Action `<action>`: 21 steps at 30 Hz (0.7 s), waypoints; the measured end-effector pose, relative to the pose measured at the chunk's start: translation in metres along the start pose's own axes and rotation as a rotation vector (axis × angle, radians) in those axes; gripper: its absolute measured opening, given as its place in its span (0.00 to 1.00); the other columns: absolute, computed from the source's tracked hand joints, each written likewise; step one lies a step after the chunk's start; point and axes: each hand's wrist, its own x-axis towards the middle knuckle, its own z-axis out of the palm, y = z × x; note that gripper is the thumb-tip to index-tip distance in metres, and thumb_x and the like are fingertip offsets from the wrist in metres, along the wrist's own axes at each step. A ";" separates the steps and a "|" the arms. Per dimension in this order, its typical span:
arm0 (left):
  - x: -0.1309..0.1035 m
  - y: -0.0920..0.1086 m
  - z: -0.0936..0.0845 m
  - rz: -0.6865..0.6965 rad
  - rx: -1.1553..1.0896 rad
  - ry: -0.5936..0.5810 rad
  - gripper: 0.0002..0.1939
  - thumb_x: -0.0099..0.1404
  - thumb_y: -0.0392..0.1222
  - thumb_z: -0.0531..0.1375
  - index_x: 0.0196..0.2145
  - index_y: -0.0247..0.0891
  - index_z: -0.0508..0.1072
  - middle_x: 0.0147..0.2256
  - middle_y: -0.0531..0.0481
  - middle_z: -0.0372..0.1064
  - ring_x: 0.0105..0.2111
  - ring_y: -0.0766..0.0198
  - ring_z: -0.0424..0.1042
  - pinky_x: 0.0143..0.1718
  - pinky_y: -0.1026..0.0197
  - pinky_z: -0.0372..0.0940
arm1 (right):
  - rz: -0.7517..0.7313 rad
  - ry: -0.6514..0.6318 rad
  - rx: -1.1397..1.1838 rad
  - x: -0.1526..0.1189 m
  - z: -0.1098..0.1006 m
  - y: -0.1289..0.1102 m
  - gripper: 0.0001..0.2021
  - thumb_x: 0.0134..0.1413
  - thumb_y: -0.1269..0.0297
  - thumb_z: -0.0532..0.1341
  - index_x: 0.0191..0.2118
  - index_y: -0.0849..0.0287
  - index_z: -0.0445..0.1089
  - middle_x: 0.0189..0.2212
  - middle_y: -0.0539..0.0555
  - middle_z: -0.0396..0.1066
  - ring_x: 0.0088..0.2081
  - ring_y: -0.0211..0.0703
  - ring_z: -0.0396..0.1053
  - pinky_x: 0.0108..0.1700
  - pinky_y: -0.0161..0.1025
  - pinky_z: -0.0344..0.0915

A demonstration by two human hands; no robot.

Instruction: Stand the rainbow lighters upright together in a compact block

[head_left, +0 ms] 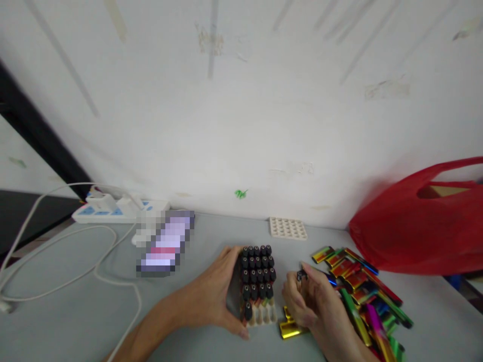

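A pale tray (264,318) with rows of holes holds several upright black-topped pieces (258,275). Its front row has one black piece at the left and bare holes beside it. My left hand (213,289) is curled round the tray's left side, thumb at the front corner and fingers at the back corner. To the right of the tray, my right hand (311,296) is closed on a small black piece (301,275), mostly hidden by the fingers. Just below that hand lies a shiny gold piece (291,329). Shiny coloured tubes (354,281) are heaped right of my right hand.
A second pale perforated tray (288,229) lies near the wall. At the right stands a red bag (407,226). On the left are a phone (168,241), a white power strip (121,210) and looping white cables (109,284) on the grey table (211,234).
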 end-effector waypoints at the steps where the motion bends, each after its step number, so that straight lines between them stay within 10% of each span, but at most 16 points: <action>1: 0.000 0.000 0.000 -0.003 0.003 -0.003 0.64 0.46 0.57 0.85 0.73 0.45 0.60 0.65 0.39 0.62 0.68 0.33 0.62 0.74 0.35 0.57 | 0.005 -0.007 0.013 0.000 0.000 0.000 0.34 0.63 0.30 0.65 0.22 0.54 0.60 0.16 0.40 0.45 0.19 0.34 0.39 0.24 0.38 0.40; 21: 0.000 -0.001 0.002 -0.007 0.009 0.013 0.65 0.45 0.58 0.85 0.74 0.46 0.60 0.65 0.39 0.63 0.69 0.32 0.63 0.73 0.33 0.58 | -0.029 -0.077 0.192 -0.001 0.003 0.000 0.32 0.60 0.38 0.68 0.21 0.52 0.52 0.17 0.40 0.42 0.20 0.34 0.37 0.22 0.37 0.39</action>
